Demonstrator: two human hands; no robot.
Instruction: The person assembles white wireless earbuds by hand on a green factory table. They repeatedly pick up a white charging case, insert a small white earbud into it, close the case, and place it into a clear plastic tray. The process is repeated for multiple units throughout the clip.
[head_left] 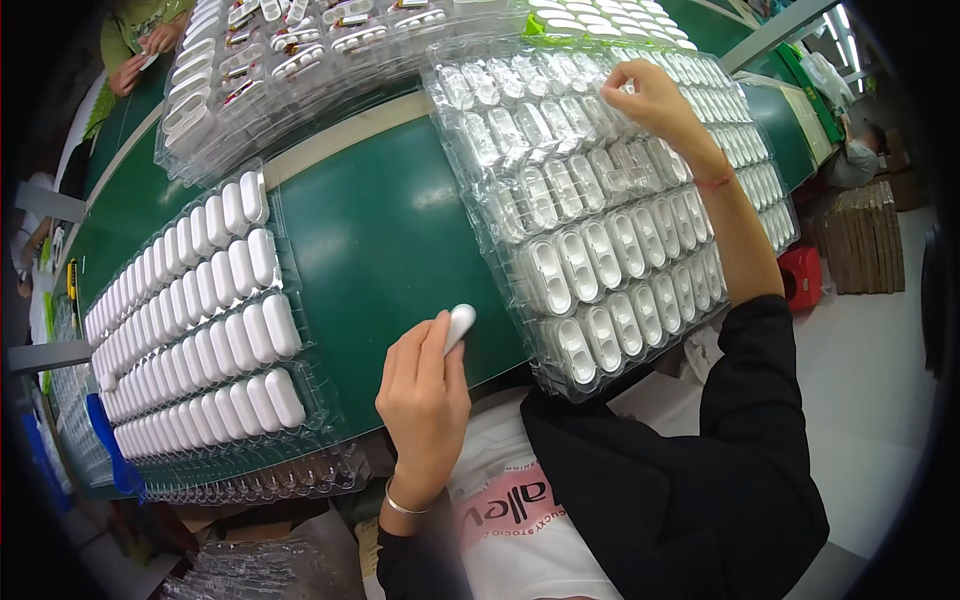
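My left hand (pixel 422 400) is closed around a small white oblong plastic case (pixel 460 326), which sticks up past the fingertips above the green table. My right hand (pixel 650 104) reaches over the far rows of a clear plastic tray (pixel 515 225), thumb and fingers curled into a pinch. Whatever it may hold there is too small or hidden to tell. In this tray's nearer rows lie several white oblong case pieces (pixel 604 255) with hollows facing up; its far rows look like shiny clear pockets. A second clear tray to the left carries rows of smooth white oblong cases (pixel 242 262).
The green tabletop (pixel 375 230) lies between the trays. Stacked clear trays (pixel 300 95) with white cases and small parts stand at the far side. A person's hands (pixel 145 60) work at the far left. At right are a red bin (pixel 800 278) and stacked cardboard (pixel 860 238).
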